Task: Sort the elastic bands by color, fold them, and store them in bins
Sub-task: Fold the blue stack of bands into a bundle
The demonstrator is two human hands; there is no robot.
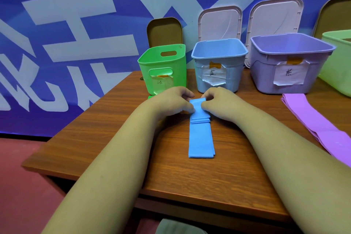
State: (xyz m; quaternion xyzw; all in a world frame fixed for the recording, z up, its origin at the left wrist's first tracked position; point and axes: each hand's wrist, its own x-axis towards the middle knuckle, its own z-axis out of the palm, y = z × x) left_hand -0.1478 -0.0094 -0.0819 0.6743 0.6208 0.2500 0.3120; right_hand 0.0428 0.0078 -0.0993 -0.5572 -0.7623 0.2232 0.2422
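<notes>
Both hands are on the blue band (201, 135), which lies flat at the middle of the tabletop (106, 138). My left hand (171, 103) and right hand (218, 102) each pinch its folded far end, fingers curled over the fold. Behind them stand the green bin (163, 68), blue bin (219, 62) and purple bin (288, 62). Purple bands (311, 118) lie to the right.
</notes>
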